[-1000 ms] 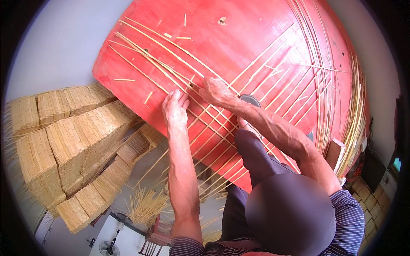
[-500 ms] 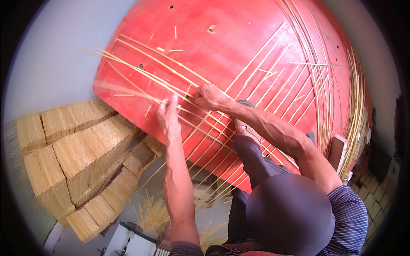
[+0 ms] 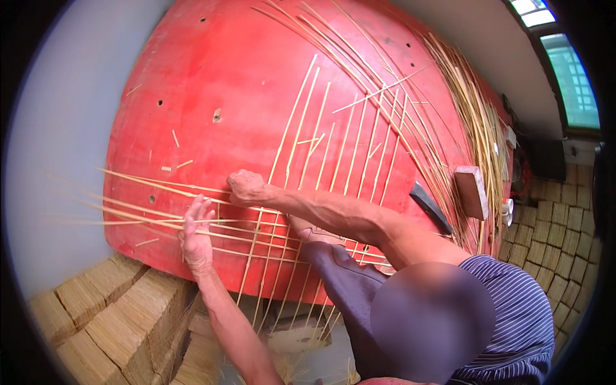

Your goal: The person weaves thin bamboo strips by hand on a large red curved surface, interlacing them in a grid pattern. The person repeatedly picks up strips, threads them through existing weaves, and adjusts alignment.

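Note:
Long thin bamboo strips (image 3: 312, 125) lie crossed in an open lattice (image 3: 255, 241) at the lower part of the red board. At the lattice's left side, my left hand (image 3: 196, 234) is closed around the crosswise bamboo strips (image 3: 138, 215), whose free ends fan out past the board's left edge and are blurred. My right hand (image 3: 247, 187) is a fist on the board just above the lattice, closed on the end of a strip; its fingertips are hidden. My shoe (image 3: 316, 232) rests on the lattice, beneath my right forearm.
The red board (image 3: 212, 58) has small holes and scattered strip offcuts. A bundle of long strips (image 3: 471, 115) curves along its right side, near a wooden block (image 3: 471, 192) and a dark flat-bladed tool (image 3: 431, 208). Stacked bamboo bundles (image 3: 122, 308) stand at lower left.
My view has turned, showing more of the right side and a window. The crosswise strips by my left hand are spread wider apart. My right hand stays closed at the lattice's edge.

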The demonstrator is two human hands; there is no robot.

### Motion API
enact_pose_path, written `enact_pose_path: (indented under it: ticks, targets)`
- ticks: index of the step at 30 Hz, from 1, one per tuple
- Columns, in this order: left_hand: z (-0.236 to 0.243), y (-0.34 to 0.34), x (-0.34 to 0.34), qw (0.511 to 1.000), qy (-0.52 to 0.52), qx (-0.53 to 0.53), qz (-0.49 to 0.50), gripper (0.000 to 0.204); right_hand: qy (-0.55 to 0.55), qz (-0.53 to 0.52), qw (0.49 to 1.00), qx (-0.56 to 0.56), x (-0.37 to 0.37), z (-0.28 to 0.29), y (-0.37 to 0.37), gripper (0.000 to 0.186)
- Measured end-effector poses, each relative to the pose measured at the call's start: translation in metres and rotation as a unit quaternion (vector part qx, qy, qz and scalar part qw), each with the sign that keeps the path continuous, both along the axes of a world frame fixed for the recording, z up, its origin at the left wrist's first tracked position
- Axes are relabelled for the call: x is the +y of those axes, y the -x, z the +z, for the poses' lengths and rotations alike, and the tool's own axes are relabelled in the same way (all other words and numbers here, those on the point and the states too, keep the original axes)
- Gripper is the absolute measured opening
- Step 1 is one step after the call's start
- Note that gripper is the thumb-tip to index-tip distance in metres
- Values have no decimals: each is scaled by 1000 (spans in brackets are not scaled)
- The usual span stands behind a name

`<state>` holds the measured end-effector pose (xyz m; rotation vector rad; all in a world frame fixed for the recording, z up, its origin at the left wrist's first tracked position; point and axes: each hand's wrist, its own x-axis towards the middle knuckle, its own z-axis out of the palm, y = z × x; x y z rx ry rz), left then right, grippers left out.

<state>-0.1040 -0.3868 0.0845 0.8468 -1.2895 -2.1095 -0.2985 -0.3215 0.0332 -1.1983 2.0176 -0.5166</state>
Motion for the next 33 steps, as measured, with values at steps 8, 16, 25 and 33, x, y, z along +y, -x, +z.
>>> enact_pose_path:
  ticks: [8, 16, 25, 33]
  targets:
    - [7, 8, -3, 995, -85, 37, -35, 71, 158, 61, 985, 17, 29, -4, -1, 25]
    - [10, -8, -21, 996, -57, 66, -20, 67, 125, -167, 934, 291, 138, 36, 191, 30]
    - [10, -3, -25, 996, -45, 72, 10, 61, 64, -297, 953, 8, 202, 52, 269, 48]
    - [2, -15, -33, 996, -38, 83, 9, 63, -329, -177, 859, 350, 454, 93, 273, 42]
